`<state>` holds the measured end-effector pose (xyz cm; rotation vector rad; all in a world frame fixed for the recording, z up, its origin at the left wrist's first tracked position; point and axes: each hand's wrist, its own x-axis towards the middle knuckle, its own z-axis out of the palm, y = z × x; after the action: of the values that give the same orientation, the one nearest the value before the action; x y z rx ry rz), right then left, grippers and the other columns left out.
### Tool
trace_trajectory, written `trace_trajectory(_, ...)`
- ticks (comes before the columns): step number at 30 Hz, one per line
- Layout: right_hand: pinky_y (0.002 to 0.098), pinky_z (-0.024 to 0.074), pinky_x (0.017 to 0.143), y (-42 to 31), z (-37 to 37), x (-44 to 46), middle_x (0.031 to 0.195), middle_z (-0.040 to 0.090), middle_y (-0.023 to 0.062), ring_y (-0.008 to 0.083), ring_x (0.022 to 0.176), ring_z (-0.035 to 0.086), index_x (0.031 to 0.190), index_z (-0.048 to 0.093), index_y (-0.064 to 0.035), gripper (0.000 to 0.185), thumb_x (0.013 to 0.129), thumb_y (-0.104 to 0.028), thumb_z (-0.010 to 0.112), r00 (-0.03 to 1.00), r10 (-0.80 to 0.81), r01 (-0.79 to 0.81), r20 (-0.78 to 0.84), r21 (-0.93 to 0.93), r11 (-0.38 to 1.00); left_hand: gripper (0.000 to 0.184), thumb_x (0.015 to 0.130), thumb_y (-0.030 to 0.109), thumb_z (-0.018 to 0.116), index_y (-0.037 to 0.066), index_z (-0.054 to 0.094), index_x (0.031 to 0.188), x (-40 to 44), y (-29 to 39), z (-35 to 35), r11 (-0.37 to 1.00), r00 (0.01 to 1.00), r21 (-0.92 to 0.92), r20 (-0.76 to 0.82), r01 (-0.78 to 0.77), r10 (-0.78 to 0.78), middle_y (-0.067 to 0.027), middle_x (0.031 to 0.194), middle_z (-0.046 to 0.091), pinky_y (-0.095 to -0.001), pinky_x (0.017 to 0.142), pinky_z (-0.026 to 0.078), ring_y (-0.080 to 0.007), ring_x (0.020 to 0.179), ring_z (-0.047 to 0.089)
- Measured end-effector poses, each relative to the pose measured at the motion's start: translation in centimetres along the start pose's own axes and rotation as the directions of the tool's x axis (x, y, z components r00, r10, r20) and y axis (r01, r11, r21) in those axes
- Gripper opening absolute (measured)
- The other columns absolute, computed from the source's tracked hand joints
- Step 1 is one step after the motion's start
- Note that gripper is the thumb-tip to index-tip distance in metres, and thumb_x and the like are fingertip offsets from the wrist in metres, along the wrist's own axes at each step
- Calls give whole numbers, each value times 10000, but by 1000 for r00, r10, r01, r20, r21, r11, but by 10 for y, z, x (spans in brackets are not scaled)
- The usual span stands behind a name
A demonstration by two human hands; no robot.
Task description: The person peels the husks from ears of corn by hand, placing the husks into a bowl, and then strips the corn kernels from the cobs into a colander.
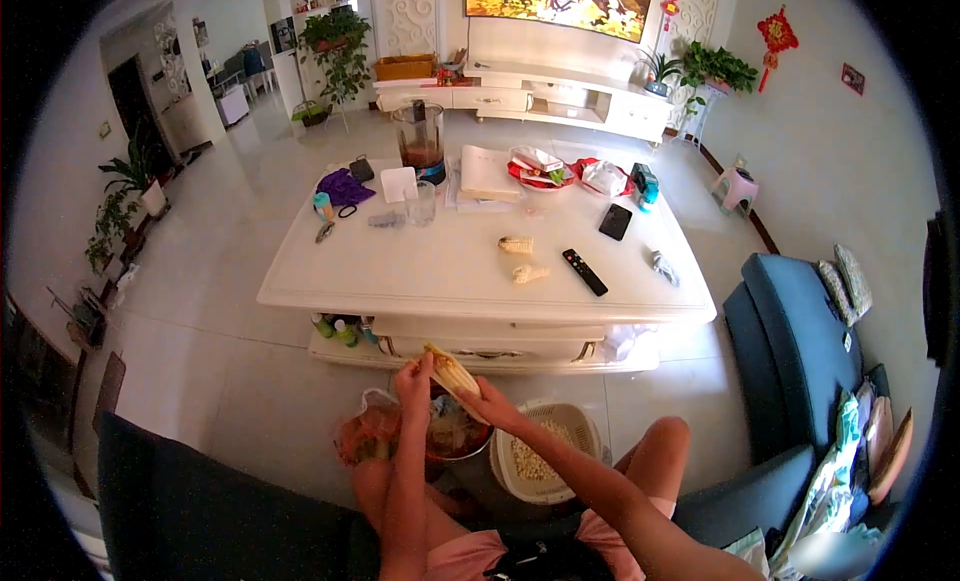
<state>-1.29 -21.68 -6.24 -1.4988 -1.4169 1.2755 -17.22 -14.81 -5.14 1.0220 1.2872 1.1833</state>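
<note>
An ear of pale corn (453,374) is held between both hands above the floor, its brownish tip toward the upper left. My left hand (413,383) is closed on the tip end. My right hand (493,405) wraps round the lower end. Below them is a bowl (487,443) with dark reddish contents, partly hidden by the hands. To its right stands a cream plastic basket (590,431) holding loose kernels (535,459). A red plastic bag (365,431) lies left of the bowl. On the table are two short corn pieces (516,245), (530,274).
The white table (400,271) stands ahead, with a remote (585,272), a phone (615,222), a blender jug (420,141), a glass (422,203), a purple cloth (345,188) and red bags (605,178). A blue sofa (800,331) is at the right.
</note>
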Motion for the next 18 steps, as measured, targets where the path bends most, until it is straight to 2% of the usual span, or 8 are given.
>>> trace_trajectory(5, 356, 456, 777, 4, 2, 4, 996, 562, 122, 207, 894, 545, 1190, 490, -3, 606, 909, -540, 511, 999, -55, 54, 3, 64, 996, 371, 899, 286, 636, -42, 648, 1073, 4, -5, 0, 1000, 1000, -4, 10, -28, 28, -67, 944, 646, -300, 752, 453, -145, 836, 574)
trace_trajectory(7, 325, 451, 772, 6, 3, 7, 992, 560, 98, 176, 889, 535, 1183, 500, 4, 590, 908, -517, 535, 1000, -20, 19, 10, 89, 996, 384, 887, 287, 627, -94, 662, 923, 5, -8, 4, 988, 983, 18, -103, -152, 153, -78, 770, 650, -315, 636, 443, -125, 690, 543)
trace_trajectory(8, 295, 446, 767, 8, 3, 9, 987, 558, 74, 145, 884, 526, 1176, 510, 11, 575, 906, -494, 559, 1000, 17, -18, 15, 113, 993, 384, 887, 287, 627, -94, 662, 923, 5, -9, 5, 988, 983, 17, -104, -152, 153, -78, 770, 650, -315, 636, 443, -125, 690, 543)
trace_trajectory(11, 292, 452, 755, 11, 4, 11, 991, 571, 64, 130, 871, 534, 1222, 504, 1, 588, 899, -486, 577, 998, 30, -36, 50, 132, 991, 388, 891, 281, 617, -94, 661, 982, 3, -10, 7, 985, 969, 12, -175, -173, 173, -106, 794, 671, -329, 652, 460, -144, 698, 573)
trace_trajectory(15, 292, 460, 739, 6, 6, 9, 989, 579, 57, 125, 847, 541, 1249, 499, -13, 590, 894, -476, 589, 997, 71, -76, 41, 143, 987, 399, 901, 299, 597, -83, 665, 998, -3, -1, 8, 968, 960, 184, -190, -170, 204, -145, 783, 675, -340, 660, 469, -180, 690, 598)
trace_trajectory(17, 325, 462, 654, 2, 10, 6, 901, 565, 78, 161, 765, 545, 1106, 537, -9, 526, 904, -494, 563, 999, 44, -39, -24, 185, 982, 400, 904, 302, 590, -82, 666, 989, -6, 5, 6, 950, 952, 259, -201, -178, 233, -156, 778, 673, -342, 658, 469, -191, 684, 601)
trace_trajectory(18, 325, 462, 654, 0, 11, 5, 901, 565, 78, 161, 765, 545, 1106, 537, -9, 526, 904, -494, 563, 999, 45, -40, -23, 186, 982, 419, 909, 328, 595, -84, 659, 956, -7, 8, 5, 935, 959, 310, -162, -174, 232, -118, 791, 657, -359, 658, 468, -194, 695, 591)
